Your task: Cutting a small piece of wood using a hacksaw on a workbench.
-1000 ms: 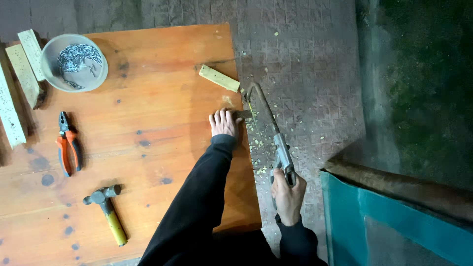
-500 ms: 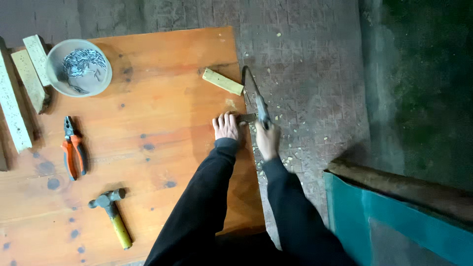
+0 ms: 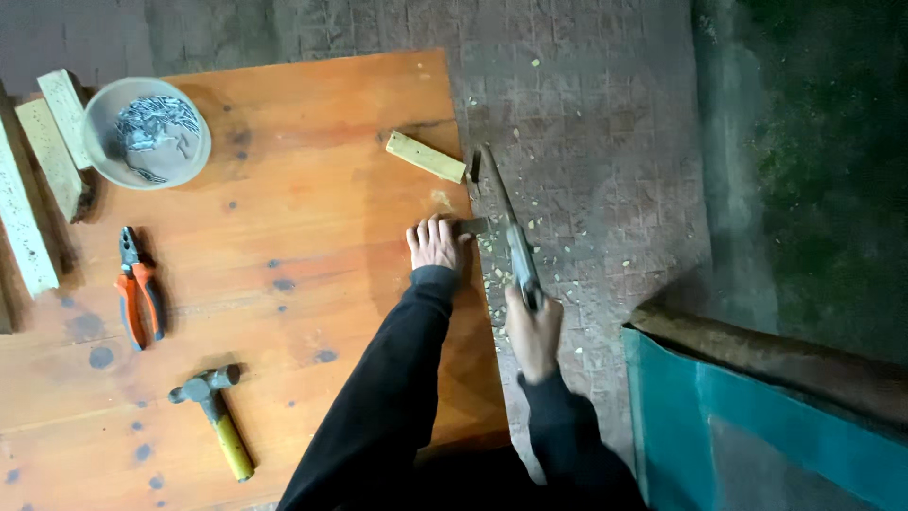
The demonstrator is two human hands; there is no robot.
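Meanwhile, right hand (image 3: 532,333) is gripping the saw (image 3: 511,237) at centre frame; left hand (image 3: 437,243) is pressing a wood piece (image 3: 473,226) flat, fingers spread, beside the blade.

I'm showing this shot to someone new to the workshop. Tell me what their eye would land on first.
First, the right hand gripping a saw just off the right edge of the orange wooden table, while the left hand presses flat beside it; a short wood block lies just above. Next, the bowl of nails at the top left, with orange-handled pliers and a yellow-handled hammer below it.
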